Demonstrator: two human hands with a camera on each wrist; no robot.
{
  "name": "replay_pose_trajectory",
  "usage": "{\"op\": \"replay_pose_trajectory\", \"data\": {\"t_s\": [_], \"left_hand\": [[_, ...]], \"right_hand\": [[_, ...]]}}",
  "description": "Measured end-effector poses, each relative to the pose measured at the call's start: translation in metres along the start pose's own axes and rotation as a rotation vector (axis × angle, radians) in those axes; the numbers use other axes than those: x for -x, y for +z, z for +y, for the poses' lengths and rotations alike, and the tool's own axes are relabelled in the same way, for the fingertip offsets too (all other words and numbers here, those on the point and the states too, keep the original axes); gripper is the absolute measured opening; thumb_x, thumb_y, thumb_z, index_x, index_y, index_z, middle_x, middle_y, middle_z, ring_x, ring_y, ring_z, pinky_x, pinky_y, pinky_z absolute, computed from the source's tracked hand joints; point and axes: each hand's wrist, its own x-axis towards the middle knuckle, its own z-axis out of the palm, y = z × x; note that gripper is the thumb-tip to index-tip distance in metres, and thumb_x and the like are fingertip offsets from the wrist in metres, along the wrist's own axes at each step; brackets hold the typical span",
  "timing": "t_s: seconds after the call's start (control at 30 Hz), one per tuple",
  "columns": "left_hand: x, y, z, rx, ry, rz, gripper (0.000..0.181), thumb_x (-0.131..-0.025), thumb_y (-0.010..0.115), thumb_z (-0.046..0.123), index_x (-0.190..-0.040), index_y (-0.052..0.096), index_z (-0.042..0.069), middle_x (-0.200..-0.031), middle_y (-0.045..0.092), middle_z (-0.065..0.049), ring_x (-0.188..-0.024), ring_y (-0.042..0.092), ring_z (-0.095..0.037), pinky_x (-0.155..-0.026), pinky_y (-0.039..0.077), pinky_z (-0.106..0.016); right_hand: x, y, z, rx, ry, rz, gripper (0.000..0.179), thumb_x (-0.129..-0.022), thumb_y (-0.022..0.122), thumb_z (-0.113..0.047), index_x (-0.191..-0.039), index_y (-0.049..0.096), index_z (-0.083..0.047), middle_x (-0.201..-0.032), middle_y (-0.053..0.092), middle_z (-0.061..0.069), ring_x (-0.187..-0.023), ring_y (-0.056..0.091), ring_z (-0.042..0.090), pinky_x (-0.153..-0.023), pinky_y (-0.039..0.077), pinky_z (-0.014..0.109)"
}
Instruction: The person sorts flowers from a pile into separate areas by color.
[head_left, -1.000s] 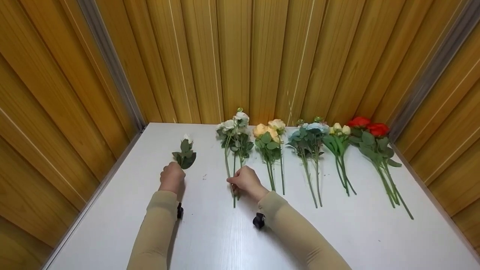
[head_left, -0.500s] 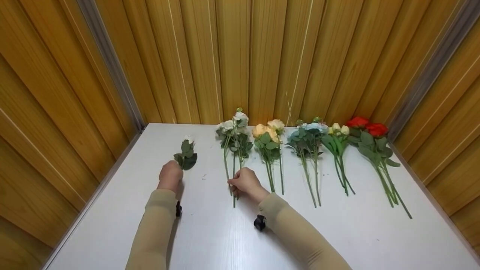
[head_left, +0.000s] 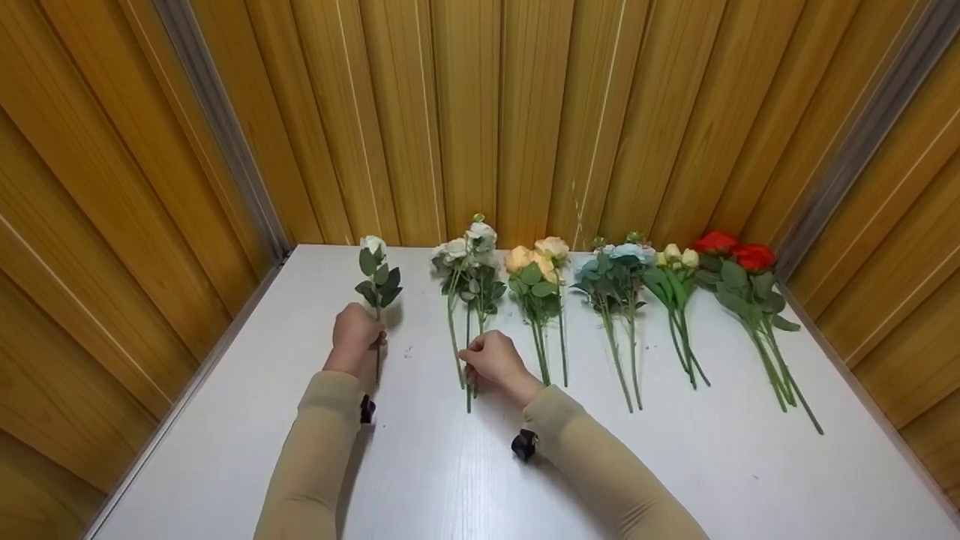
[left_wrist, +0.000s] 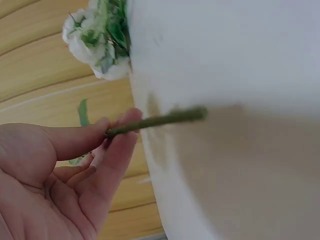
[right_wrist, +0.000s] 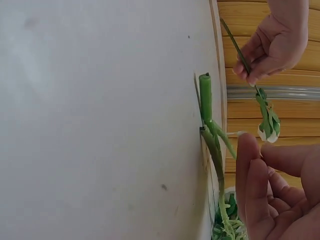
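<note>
My left hand (head_left: 358, 330) pinches the stem of a single white rose (head_left: 373, 246) between thumb and fingers. The rose points towards the back wall, its green leaves (head_left: 380, 283) above the hand and the bare stem end below it. In the left wrist view the cut end of that stem (left_wrist: 172, 118) sticks out past the fingertips. My right hand (head_left: 493, 362) is at the lower stems of a white flower bunch (head_left: 469, 251), thumb and index finger pinched together on a stem. In the right wrist view its fingers partly cover the green stems (right_wrist: 216, 135).
To the right lie peach flowers (head_left: 532, 262), blue flowers (head_left: 630, 253), pale yellow tulips (head_left: 679, 257) and red roses (head_left: 752, 257), heads towards the back. They lie on a white table (head_left: 435, 480) against wood-patterned walls (head_left: 472, 112). A black camera (head_left: 523, 444) sits on the right wrist.
My left hand has lifted the white rose and turned it upright, moving slightly right and away from me; its stem end now shows below the hand. The right hand has barely moved.
</note>
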Motion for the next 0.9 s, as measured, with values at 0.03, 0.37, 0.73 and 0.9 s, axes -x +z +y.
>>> {"op": "replay_pose_trajectory", "data": {"t_s": [0.03, 0.37, 0.73, 0.9], "left_hand": [[0.0, 0.002, 0.004, 0.034, 0.005, -0.008, 0.008, -0.095, 0.062, -0.003, -0.101, 0.065, -0.008, -0.072, 0.067, -0.009, -0.059, 0.066, -0.015, -0.055, 0.056, -0.025], [0.021, 0.04, 0.05, 0.313, 0.117, -0.115, 0.006, -0.094, 0.069, -0.001, -0.092, 0.069, -0.006, -0.08, 0.074, -0.013, -0.064, 0.072, -0.014, -0.065, 0.064, -0.031], [0.031, 0.077, 0.075, 0.326, 0.22, -0.105, 0.015, -0.095, 0.073, 0.005, -0.105, 0.068, -0.004, -0.095, 0.076, -0.02, -0.074, 0.076, -0.02, -0.068, 0.064, -0.033], [0.026, 0.088, 0.075, 0.237, 0.272, -0.063, 0.021, -0.092, 0.078, 0.012, -0.107, 0.071, -0.002, -0.099, 0.075, -0.018, -0.081, 0.073, -0.02, -0.072, 0.063, -0.032]], "right_hand": [[0.0, 0.001, -0.002, -0.018, -0.007, -0.005, 0.024, -0.099, 0.067, -0.015, -0.091, 0.076, 0.006, -0.071, 0.074, 0.014, -0.052, 0.065, 0.014, -0.05, 0.053, 0.025], [0.004, 0.017, -0.018, -0.11, -0.106, 0.006, 0.024, -0.1, 0.066, -0.016, -0.113, 0.075, 0.003, -0.1, 0.078, 0.016, -0.081, 0.077, 0.024, -0.066, 0.059, 0.027], [-0.001, 0.006, -0.011, -0.12, -0.099, 0.162, 0.01, -0.095, 0.072, -0.009, -0.097, 0.074, 0.001, -0.091, 0.076, 0.014, -0.069, 0.068, 0.01, -0.066, 0.06, 0.028], [-0.006, 0.001, -0.004, -0.05, -0.07, 0.188, 0.007, -0.095, 0.071, -0.009, -0.095, 0.072, -0.001, -0.085, 0.073, 0.011, -0.067, 0.066, 0.011, -0.063, 0.057, 0.027]]}}
